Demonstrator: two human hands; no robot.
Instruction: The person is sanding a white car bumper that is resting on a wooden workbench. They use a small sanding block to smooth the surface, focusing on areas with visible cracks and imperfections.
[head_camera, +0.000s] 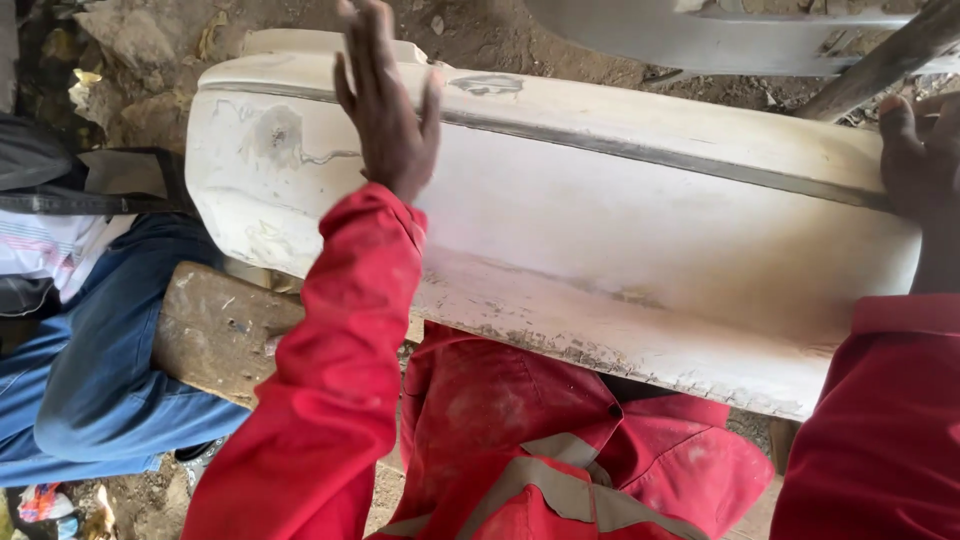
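Across the lap, a white car bumper under both hands.
Left hand lies flat, fingers spread, on its scuffed upper face; right hand curls over the far end, beside a grey trim stripe.

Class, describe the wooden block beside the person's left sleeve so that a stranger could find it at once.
Start at the long white car bumper lying across the red-clad lap. Look under its left end, beside the left hand's red sleeve: the wooden block sits there. It alone is brown, flat-faced and scuffed, between blue jeans and red fabric.
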